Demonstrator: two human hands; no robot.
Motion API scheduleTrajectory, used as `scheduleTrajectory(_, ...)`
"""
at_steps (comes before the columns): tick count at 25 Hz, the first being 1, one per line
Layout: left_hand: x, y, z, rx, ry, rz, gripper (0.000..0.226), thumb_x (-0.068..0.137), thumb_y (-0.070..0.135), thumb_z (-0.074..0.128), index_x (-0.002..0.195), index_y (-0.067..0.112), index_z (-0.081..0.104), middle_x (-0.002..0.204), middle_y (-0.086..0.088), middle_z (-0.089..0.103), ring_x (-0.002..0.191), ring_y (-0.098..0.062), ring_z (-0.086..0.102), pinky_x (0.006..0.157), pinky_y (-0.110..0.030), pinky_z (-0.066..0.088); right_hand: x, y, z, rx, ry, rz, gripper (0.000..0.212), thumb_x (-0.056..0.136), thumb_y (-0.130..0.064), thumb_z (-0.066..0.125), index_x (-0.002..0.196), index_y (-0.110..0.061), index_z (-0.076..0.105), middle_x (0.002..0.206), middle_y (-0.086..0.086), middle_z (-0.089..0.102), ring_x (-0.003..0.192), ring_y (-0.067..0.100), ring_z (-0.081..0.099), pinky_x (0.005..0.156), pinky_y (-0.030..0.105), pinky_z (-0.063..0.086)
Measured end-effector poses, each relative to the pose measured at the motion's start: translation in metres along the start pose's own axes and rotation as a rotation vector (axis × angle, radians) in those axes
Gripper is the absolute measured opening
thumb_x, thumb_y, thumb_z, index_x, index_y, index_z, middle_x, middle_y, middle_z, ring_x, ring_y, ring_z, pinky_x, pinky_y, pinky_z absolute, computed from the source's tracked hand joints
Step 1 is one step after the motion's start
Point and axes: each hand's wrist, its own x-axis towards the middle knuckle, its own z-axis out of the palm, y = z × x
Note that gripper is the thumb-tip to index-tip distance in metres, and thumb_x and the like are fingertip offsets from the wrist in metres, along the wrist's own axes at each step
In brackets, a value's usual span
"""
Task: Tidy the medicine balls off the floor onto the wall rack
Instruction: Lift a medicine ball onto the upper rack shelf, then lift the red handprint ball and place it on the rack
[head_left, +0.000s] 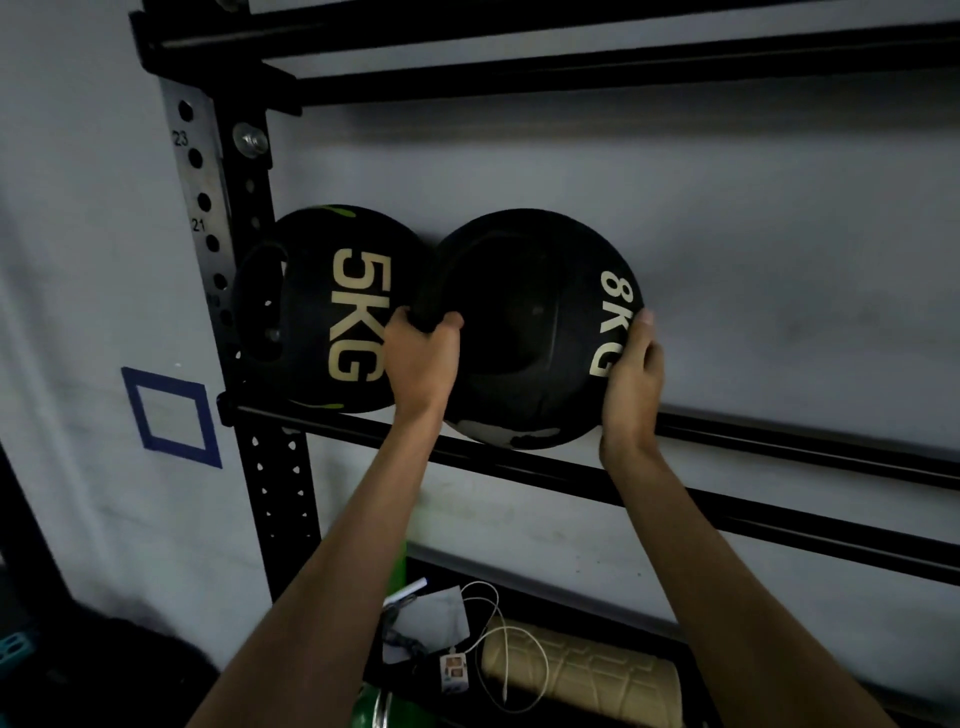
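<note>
Arms raised; left hand (423, 358) grips the 8KG ball (535, 322) by its handle, right hand (631, 382) presses its side.

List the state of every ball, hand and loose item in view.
5KG ball: sitting on the rack rail, unheld.
8KG ball: at the rail beside it, held by both hands.
Left hand: grips the 8KG ball's handle.
Right hand: rests on that ball's right side; finger curl unclear.
White cable: draped loose over the foam roller below.

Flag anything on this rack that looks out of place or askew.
The 5KG ball and 8KG ball sit on the rail with labels turned sideways. Lower down, a loose white cable and papers lie in a heap beside the beige roller.
</note>
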Motion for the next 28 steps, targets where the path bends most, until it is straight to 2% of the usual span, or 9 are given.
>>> scheduleTrajectory(3,0.007,0.001,-0.002,-0.032,0.0,0.007,0.022,0.08,0.006,0.063,0.099,0.015,0.067,0.09,-0.002,0.072,0.085,-0.012,0.069,0.079,-0.031,0.059,-0.012,0.003,0.01,0.086,0.064,0.0,0.048,0.101,-0.056,0.041,0.132,-0.021,0.055,0.114,-0.007,0.069,0.1,0.005,0.068,0.081,0.023,0.056)
scheduleTrajectory(7,0.027,0.004,-0.006,0.007,-0.179,0.047,0.022,0.075,0.004,0.061,0.095,0.011,0.067,0.087,-0.002,0.07,0.087,-0.016,0.068,0.071,-0.027,0.053,-0.029,0.014,0.011,0.155,0.125,0.032,0.041,0.103,-0.054,0.039,0.129,-0.023,0.048,0.112,-0.008,0.064,0.099,0.004,0.065,0.073,0.018,0.053)
scheduleTrajectory(10,0.03,0.002,-0.009,0.021,-0.204,0.076,0.021,0.071,0.006,0.061,0.091,0.01,0.066,0.085,-0.002,0.069,0.086,-0.015,0.067,0.071,-0.027,0.051,-0.033,0.013,0.012,0.161,0.131,0.025,0.035,0.103,-0.053,0.038,0.126,-0.028,0.045,0.113,-0.01,0.062,0.103,0.004,0.063,0.079,0.021,0.052)
scheduleTrajectory(14,0.016,-0.007,-0.017,-0.07,-0.155,0.105,0.024,0.074,0.001,0.062,0.097,0.007,0.066,0.084,-0.001,0.069,0.083,-0.012,0.068,0.068,-0.022,0.052,-0.028,0.018,0.014,0.11,0.128,-0.011,0.031,0.105,-0.049,0.037,0.124,-0.029,0.049,0.115,-0.011,0.064,0.105,0.004,0.064,0.083,0.021,0.052)
scheduleTrajectory(19,0.008,-0.017,-0.015,-0.116,-0.102,0.155,0.024,0.082,-0.003,0.061,0.105,0.002,0.064,0.089,-0.001,0.07,0.084,-0.007,0.069,0.075,-0.02,0.055,-0.024,0.021,0.008,0.082,0.054,-0.027,0.04,0.107,-0.047,0.033,0.135,-0.023,0.048,0.117,-0.011,0.064,0.104,-0.001,0.063,0.074,0.01,0.051)
scheduleTrajectory(23,-0.006,-0.023,-0.024,0.01,-0.061,0.223,0.035,0.092,0.015,0.064,0.123,0.002,0.055,0.105,0.002,0.065,0.097,0.006,0.062,0.085,-0.012,0.048,-0.035,0.011,-0.008,-0.001,-0.03,-0.002,0.038,0.105,-0.042,0.042,0.135,-0.02,0.051,0.119,-0.007,0.065,0.109,0.004,0.063,0.089,0.019,0.053)
scheduleTrajectory(25,-0.029,-0.04,-0.035,0.071,-0.034,0.251,0.048,0.095,0.03,0.061,0.135,0.006,0.048,0.125,-0.007,0.06,0.118,-0.009,0.058,0.101,-0.023,0.046,-0.055,0.011,-0.025,-0.076,-0.027,-0.08,0.034,0.103,-0.025,0.052,0.135,-0.013,0.053,0.116,-0.003,0.066,0.107,0.005,0.064,0.091,0.02,0.051)
scheduleTrajectory(26,-0.048,-0.051,-0.042,0.102,-0.006,0.251,0.049,0.095,0.032,0.059,0.135,0.006,0.048,0.128,-0.01,0.057,0.119,-0.017,0.057,0.103,-0.029,0.047,-0.07,0.014,-0.037,-0.126,-0.017,-0.154,0.031,0.1,-0.016,0.054,0.13,-0.009,0.056,0.111,-0.001,0.067,0.1,0.004,0.065,0.087,0.018,0.051)
scheduleTrajectory(28,-0.09,-0.075,-0.057,0.156,0.034,0.218,0.039,0.092,0.023,0.057,0.126,0.003,0.054,0.114,-0.011,0.062,0.102,-0.02,0.062,0.091,-0.034,0.053,-0.107,0.023,-0.061,-0.246,-0.023,-0.296,0.023,0.095,-0.006,0.051,0.115,-0.004,0.062,0.1,0.005,0.067,0.085,0.006,0.062,0.076,0.019,0.049)
